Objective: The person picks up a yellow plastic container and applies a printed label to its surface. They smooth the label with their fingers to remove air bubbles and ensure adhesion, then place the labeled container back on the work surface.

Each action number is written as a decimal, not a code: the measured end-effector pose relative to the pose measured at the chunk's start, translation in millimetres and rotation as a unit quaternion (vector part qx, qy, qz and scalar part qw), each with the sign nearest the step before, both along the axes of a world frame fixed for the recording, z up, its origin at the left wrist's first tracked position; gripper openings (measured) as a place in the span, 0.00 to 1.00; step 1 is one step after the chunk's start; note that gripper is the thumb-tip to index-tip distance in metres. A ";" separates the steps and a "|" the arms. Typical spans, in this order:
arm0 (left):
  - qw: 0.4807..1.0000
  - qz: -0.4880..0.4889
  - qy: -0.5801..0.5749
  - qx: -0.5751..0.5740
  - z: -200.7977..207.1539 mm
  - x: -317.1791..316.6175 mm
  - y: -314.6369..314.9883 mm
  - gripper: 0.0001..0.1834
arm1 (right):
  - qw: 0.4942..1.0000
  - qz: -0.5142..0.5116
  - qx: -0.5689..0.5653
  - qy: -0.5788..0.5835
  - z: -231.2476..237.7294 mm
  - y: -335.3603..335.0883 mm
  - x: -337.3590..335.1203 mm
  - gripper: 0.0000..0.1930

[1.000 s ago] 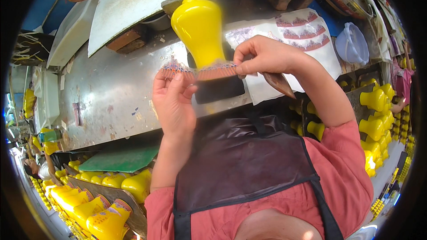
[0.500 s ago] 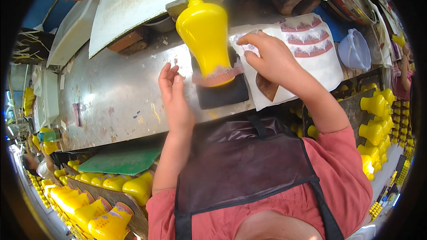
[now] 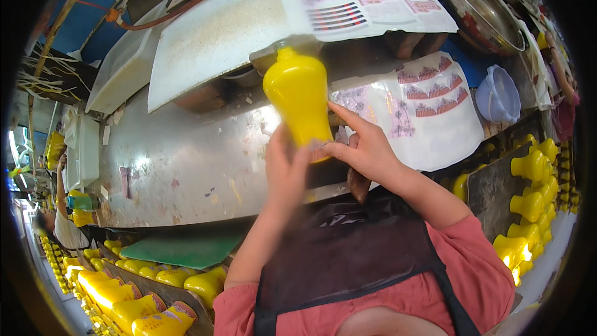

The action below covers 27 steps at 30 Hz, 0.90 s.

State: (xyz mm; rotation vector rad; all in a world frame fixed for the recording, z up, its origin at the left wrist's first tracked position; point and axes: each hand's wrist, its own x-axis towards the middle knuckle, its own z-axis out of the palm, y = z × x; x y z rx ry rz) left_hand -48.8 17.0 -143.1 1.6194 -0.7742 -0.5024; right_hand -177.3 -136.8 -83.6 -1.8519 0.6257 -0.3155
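Yellow plastic bottle (image 3: 300, 99) sits just above frame centre, neck pointing to the upper edge, base toward the person. Behind and under it runs a steel worktop (image 3: 186, 168), bare and shiny across the centre-left of the frame; that is the widest open stretch near the hands.

Upper centre: a pale board (image 3: 211, 37) overhangs the worktop, and the bottle's neck ends close beneath its lower edge, so little room upward. Right of the bottle, a white label sheet (image 3: 435, 124) with red-printed stickers lies on the worktop, its near edge close to the right wrist. Farther right, a translucent blue tub (image 3: 497, 96), and a metal bowl (image 3: 482, 15) in the upper right corner. Rows of yellow bottles (image 3: 532, 193) crowd the right edge; more labelled ones (image 3: 124, 292) fill the lower left. A green mat (image 3: 186, 249) lies at lower left, below the worktop's front edge.

Left hand (image 3: 285, 171) rises from the lower centre, palm against the bottle's lower left side, fingers blurred; it cups the bottle rather than closing fully round it. Right hand (image 3: 364, 149) comes in from the right, index finger stretched flat along the bottle's right flank, thumb pressing at the label near the base (image 3: 317, 148). Both forearms are angled up from a dark apron (image 3: 348, 255).
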 end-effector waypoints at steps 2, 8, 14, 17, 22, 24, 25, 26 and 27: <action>0.997 -0.006 0.067 -0.049 -0.4 -1.5 -0.5 0.36 | 0.999 -0.008 0.033 -0.020 -3.9 0.5 0.6 0.41; 0.999 -0.003 0.045 -0.023 -0.4 0.5 -0.6 0.36 | 0.999 -0.002 0.020 -0.038 -13.0 0.6 4.9 0.41; 0.998 -0.002 0.055 -0.025 -0.3 -0.3 -0.6 0.36 | 0.998 -0.002 0.058 -0.022 -15.0 -0.3 2.2 0.42; 0.997 -0.002 0.067 -0.048 -1.9 -1.5 -1.9 0.35 | 0.998 0.000 0.061 -0.032 -19.2 -0.2 3.4 0.41; 0.994 -0.012 0.079 -0.081 -9.6 1.8 -0.8 0.30 | 0.999 -0.012 0.031 -0.041 -26.6 -5.7 4.6 0.39; 0.986 -0.014 0.127 -0.106 -11.5 2.8 1.4 0.29 | 0.995 0.002 0.098 -0.014 -26.6 -10.2 1.6 0.35; 0.984 -0.018 0.140 -0.107 -11.5 2.6 2.6 0.29 | 0.990 0.019 0.132 -0.050 -26.7 -10.8 0.7 0.32; 0.982 -0.024 0.148 -0.113 -11.2 2.8 3.4 0.30 | 0.990 0.022 0.131 -0.045 -26.0 -11.6 -1.4 0.32; 0.979 -0.036 0.150 -0.132 -11.0 3.0 3.3 0.30 | 0.991 0.026 0.128 -0.042 -26.0 -10.8 -2.0 0.32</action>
